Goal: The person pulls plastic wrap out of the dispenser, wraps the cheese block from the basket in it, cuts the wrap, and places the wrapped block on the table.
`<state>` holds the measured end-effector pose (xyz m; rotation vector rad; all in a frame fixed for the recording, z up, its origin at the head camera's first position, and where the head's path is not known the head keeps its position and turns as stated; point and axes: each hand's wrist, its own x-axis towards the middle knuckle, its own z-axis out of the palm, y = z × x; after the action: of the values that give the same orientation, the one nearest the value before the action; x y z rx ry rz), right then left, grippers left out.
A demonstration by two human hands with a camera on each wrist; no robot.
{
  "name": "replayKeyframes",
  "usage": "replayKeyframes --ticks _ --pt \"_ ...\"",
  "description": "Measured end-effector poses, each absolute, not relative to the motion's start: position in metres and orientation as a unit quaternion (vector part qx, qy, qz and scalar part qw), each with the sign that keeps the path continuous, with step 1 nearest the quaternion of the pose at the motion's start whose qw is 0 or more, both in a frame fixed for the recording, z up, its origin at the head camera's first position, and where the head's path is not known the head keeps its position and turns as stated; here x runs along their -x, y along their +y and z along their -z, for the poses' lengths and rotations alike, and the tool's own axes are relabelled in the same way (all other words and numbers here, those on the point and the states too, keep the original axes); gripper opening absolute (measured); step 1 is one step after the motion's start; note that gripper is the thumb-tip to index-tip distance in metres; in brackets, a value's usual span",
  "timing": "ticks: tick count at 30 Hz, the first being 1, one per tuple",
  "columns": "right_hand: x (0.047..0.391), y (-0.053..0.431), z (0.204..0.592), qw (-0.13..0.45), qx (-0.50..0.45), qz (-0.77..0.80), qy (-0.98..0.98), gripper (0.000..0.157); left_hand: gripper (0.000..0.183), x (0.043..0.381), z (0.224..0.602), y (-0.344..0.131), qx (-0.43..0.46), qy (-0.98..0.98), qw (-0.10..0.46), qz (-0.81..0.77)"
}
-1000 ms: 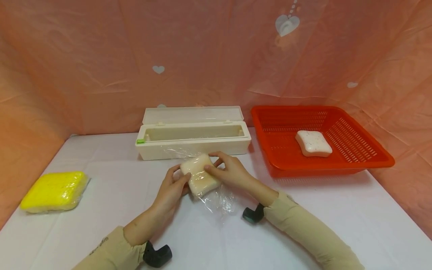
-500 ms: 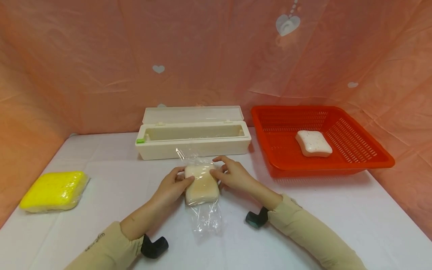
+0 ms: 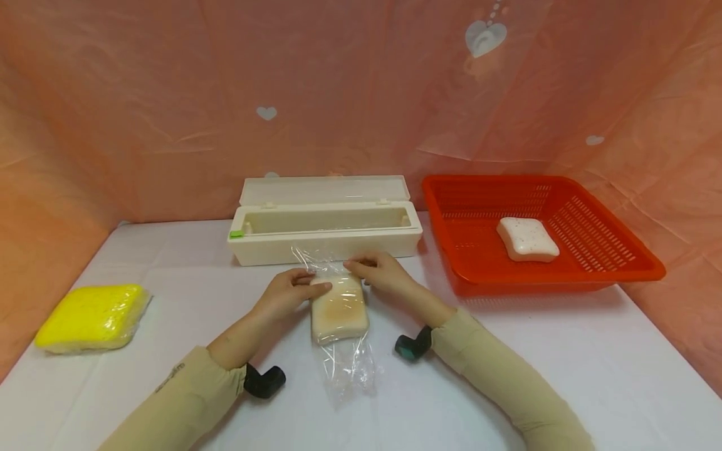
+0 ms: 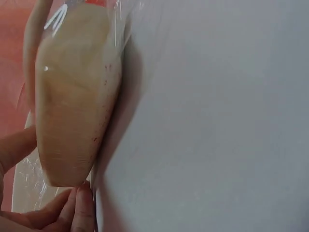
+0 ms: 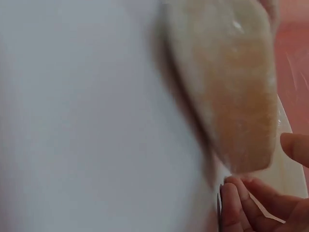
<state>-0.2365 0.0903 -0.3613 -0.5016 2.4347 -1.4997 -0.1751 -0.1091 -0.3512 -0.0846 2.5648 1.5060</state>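
Observation:
A cream, toast-shaped block [image 3: 339,310] with a browned middle lies wrapped in clear plastic film [image 3: 350,366] at the table's centre. Film sticks out past its near and far ends. My left hand [image 3: 284,292] pinches the block's far left corner, thumb on top and fingers at the lower edge, as the left wrist view shows. At the far right corner is my right hand [image 3: 383,274]. Its fingertips [image 5: 231,183] sit at the block's lower edge, and its thumb [image 5: 294,147] stands apart from them.
Behind the hands stands a long white box [image 3: 324,244] with its lid raised. A red basket [image 3: 462,269] at the right holds a white speckled block [image 3: 527,239]. To the left lies a yellow film-wrapped block [image 3: 93,318]. A pink curtain [image 3: 338,81] backs the white-covered table [image 3: 440,407].
The block has turned from slanted to nearly straight, its near film spreading toward me. Both hands have shifted to its far corners, the right hand moving away and leftward over the last half second.

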Motion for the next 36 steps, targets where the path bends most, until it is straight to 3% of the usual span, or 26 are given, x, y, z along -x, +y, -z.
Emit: replayKeyframes --ticks 6,18,23,30,36 --pt "0.248 0.079 0.36 0.122 0.189 0.528 0.819 0.028 0.053 0.179 0.352 -0.107 0.012 0.854 0.074 -0.514" --pt "0.24 0.087 0.354 0.151 0.106 0.65 0.737 0.023 0.05 0.183 0.349 -0.108 0.011 0.87 0.074 -0.488" --pt "0.234 0.094 0.357 0.147 0.135 0.638 0.744 0.021 0.042 0.187 0.351 -0.108 -0.005 0.876 0.069 -0.477" --pt "0.228 0.099 0.357 0.145 0.216 0.595 0.761 0.034 0.038 0.189 0.353 -0.108 -0.021 0.869 0.07 -0.49" --pt "0.225 0.099 0.358 0.12 0.279 0.574 0.76 0.035 0.039 0.191 0.354 -0.106 -0.049 0.861 0.068 -0.502"
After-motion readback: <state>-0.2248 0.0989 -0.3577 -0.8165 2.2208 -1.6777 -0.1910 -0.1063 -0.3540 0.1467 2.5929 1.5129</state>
